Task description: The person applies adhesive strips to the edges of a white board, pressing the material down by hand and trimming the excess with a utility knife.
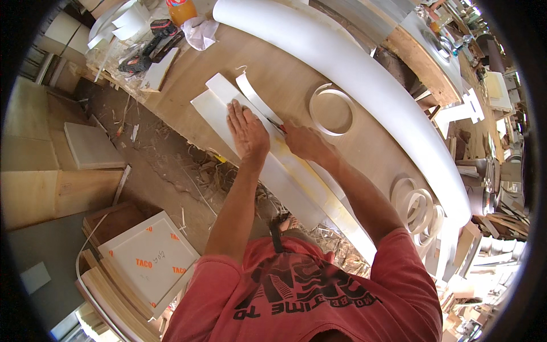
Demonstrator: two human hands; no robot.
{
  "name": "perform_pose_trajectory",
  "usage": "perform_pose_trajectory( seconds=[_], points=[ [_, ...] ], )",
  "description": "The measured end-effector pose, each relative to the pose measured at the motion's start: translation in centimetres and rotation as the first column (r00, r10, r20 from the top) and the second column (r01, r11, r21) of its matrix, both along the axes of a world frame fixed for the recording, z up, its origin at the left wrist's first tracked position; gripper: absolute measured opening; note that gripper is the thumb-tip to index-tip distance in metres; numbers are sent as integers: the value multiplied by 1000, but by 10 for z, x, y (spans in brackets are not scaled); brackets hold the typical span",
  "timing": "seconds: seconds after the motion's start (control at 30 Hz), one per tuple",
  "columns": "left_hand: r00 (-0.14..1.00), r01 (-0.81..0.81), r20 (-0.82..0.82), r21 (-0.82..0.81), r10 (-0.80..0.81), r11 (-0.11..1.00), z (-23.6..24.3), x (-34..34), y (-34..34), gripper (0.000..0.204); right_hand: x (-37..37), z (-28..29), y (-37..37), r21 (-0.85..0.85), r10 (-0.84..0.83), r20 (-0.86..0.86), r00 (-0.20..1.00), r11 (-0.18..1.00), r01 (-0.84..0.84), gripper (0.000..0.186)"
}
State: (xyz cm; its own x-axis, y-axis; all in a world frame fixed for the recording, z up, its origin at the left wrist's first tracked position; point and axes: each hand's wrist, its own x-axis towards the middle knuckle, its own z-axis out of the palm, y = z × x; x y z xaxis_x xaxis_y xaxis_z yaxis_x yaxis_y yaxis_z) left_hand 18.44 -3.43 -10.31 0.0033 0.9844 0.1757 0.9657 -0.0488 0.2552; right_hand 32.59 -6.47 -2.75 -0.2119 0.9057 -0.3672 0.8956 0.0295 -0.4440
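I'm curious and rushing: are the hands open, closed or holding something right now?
Left hand: open, palm down on a white board.
Right hand: closed, holding a red-handled tool.

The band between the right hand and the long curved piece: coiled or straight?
Coiled: the band makes a round loop on the brown tabletop.

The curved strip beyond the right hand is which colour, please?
The strip is white, clearest in the head view.
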Motion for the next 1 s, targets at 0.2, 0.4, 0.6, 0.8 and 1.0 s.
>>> perform_pose_trajectory(
  seconds=[0.2,0.4,0.6,0.8,1.0],
  points=[
    [901,10,434,-21,0,1000,-27,6,12,49,52,-22,-66,238,130,86,988,960,-147,23],
    [999,-12,50,137,5,990,-15,0,3,35,92,16,-155,-158,28,89,996,987,-14,22],
    [999,-1,36,125,-4,992,-8,3,1,34,122,27,-228,-256,-5,135,991,966,40,30],
    [1000,6,11,88,-7,996,-11,-7,4,35,143,48,-275,-397,-121,175,977,899,183,41],
    [996,39,-81,26,-37,999,2,-14,16,48,109,45,-267,-134,-530,-116,840,846,516,34]
  ],
)
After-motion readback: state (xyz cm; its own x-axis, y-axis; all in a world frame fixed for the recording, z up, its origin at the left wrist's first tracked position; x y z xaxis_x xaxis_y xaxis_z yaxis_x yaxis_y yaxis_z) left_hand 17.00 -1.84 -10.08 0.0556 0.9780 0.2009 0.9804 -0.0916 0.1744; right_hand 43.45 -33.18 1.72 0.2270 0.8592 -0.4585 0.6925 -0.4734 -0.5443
